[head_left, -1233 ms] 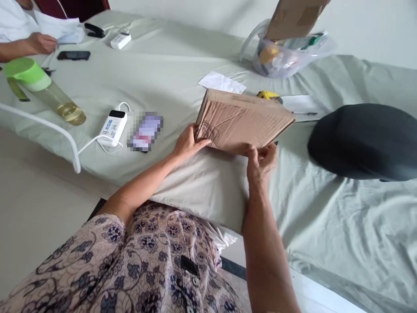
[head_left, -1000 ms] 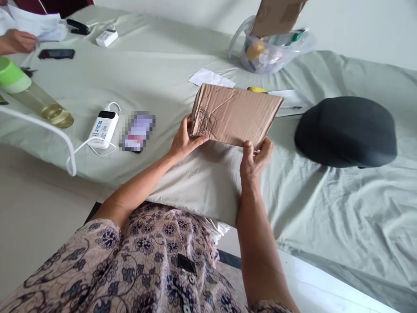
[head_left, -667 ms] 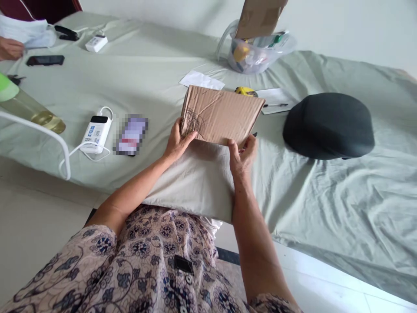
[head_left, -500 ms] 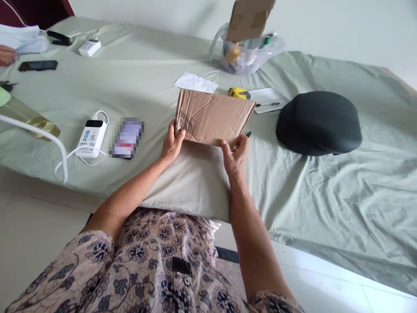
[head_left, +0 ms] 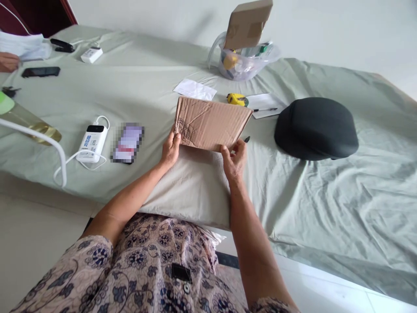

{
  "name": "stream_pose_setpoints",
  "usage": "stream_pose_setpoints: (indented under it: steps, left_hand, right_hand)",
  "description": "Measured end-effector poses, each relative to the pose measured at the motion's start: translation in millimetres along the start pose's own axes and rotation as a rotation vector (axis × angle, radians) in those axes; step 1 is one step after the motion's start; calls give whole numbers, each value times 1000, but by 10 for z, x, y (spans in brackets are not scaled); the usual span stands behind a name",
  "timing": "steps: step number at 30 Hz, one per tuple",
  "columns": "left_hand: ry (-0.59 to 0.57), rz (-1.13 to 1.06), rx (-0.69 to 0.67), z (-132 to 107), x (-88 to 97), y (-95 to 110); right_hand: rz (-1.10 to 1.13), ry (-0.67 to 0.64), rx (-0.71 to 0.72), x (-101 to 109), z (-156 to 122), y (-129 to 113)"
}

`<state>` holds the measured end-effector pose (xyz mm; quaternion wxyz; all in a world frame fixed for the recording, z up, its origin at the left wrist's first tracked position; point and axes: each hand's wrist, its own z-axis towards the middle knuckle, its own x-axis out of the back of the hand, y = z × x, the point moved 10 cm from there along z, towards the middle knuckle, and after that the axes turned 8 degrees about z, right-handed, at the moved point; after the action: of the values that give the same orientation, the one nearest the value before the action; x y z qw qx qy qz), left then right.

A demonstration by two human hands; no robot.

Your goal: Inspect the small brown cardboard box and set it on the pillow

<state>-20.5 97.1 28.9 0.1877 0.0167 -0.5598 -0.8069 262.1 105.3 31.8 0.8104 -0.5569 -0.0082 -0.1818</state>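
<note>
Over the pale green cloth point(head_left: 325, 204), the cardboard box point(head_left: 215, 124) is held tilted, its lower left corner pinched by the left hand point(head_left: 171, 148) and its lower right edge by the right hand point(head_left: 235, 160), seemingly so that the scribbled face is kept steady and visible.

The head camera looks forward and down over the cloth point(head_left: 325, 195).

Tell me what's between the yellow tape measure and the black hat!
White paper with a pen on it; the head view shows it.
</note>
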Motion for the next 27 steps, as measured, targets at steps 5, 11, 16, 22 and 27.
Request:
stream_pose_setpoints:
  steps: [5,11,16,22,27]
  left_hand:
    - [5,-6,32,-19,27,14]
    - [94,65,12,-43,106,88]
    - [67,137,37,-12,106,57]
    - [85,114,44,-5,112,11]
    - [74,72,10,-4,111,30]
  right_hand:
    - [10,-3,3,-9,9,59]
    - [-38,34,-3,-35,-12,68]
    - [-67,69,11,-78,-47,19]
    - [16,79,3,-74,-27,20]
    - [77,45,18,-67,19,50]
